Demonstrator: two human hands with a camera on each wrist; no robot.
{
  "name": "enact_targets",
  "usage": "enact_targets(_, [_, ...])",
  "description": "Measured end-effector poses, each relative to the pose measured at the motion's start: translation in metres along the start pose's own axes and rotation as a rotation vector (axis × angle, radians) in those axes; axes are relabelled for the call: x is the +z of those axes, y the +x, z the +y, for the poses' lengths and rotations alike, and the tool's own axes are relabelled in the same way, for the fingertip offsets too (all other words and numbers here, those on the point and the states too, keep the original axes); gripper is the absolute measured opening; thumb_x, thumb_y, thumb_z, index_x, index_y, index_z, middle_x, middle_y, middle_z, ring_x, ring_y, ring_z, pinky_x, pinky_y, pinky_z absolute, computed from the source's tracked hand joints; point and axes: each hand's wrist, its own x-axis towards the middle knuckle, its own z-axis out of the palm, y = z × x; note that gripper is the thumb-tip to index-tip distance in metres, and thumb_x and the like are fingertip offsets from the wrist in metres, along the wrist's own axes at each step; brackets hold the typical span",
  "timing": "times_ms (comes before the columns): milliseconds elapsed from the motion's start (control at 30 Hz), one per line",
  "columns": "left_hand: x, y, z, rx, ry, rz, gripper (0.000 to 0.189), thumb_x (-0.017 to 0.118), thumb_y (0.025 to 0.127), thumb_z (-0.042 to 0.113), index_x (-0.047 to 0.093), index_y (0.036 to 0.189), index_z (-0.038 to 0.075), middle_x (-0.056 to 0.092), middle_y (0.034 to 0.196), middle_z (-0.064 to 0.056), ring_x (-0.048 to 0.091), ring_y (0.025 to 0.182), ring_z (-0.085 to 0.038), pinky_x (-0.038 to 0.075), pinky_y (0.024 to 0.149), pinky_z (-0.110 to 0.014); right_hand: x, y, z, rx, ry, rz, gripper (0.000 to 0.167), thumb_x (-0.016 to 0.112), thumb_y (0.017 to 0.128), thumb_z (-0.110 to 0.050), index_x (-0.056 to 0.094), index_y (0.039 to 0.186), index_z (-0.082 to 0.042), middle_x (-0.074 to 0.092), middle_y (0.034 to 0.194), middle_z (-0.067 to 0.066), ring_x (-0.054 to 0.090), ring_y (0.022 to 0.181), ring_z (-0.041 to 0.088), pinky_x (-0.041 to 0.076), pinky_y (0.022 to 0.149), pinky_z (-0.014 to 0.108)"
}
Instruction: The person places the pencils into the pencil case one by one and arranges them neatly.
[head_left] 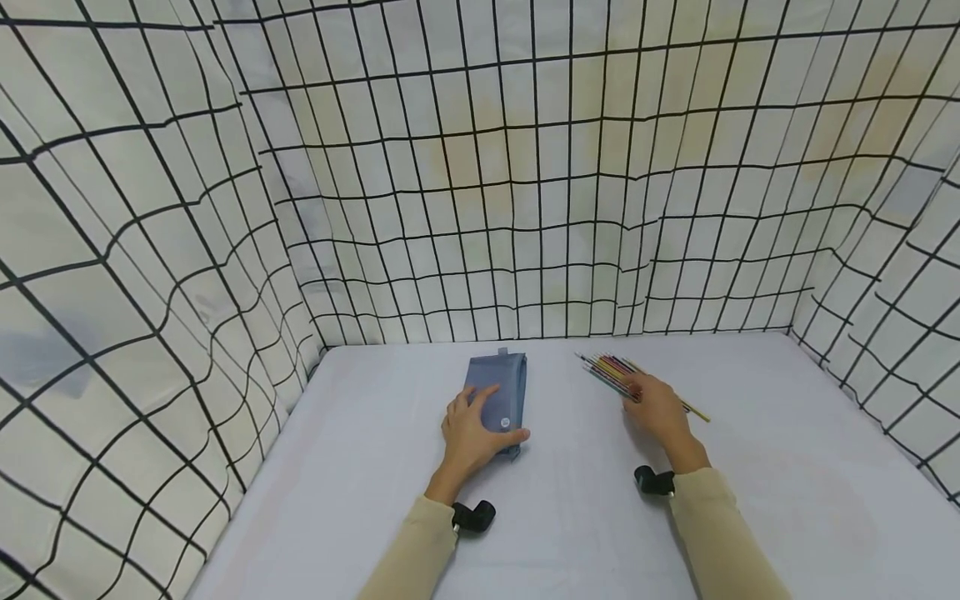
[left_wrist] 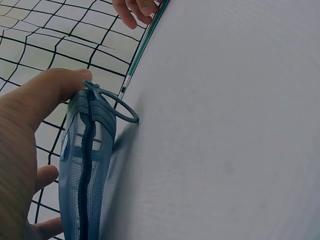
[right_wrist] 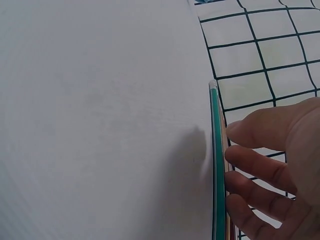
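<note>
A blue mesh zip pouch [head_left: 493,379] lies on the white table, its zipper [left_wrist: 86,170] running along the side nearest the left wrist camera. My left hand [head_left: 474,433] rests over the near half of the pouch, fingers spread and thumb across its near right corner, beside a loop pull [left_wrist: 120,106]. To the right, a bundle of coloured pencils [head_left: 606,371] lies slightly fanned, one yellow pencil [head_left: 697,412] sticking out past the hand. My right hand [head_left: 658,408] lies over these pencils, its loosely bent fingertips [right_wrist: 237,181] touching them from above; the palm hides their middle.
Black wire grid panels [head_left: 555,183] backed with white sheeting stand behind and on both sides of the table [head_left: 570,517]. A black wrist camera [head_left: 474,518] sits on the left wrist, and another camera [head_left: 654,481] on the right.
</note>
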Motion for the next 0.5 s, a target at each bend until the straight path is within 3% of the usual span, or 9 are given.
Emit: enact_targets(500, [0.0002,-0.0005,-0.0020,0.010,0.027,-0.007,0.087,0.084,0.072,0.056,0.053,0.148,0.030,0.036,0.160,-0.018,0.028,0.147,-0.041,0.021,0.115,-0.067,0.0027,-0.0029,-0.0044,0.029,-0.019,-0.033,0.034,0.066,0.090,-0.001,0.069,0.124,-0.005,0.071,0.110,0.015,0.065,0.097,0.030,0.053,0.085,0.050])
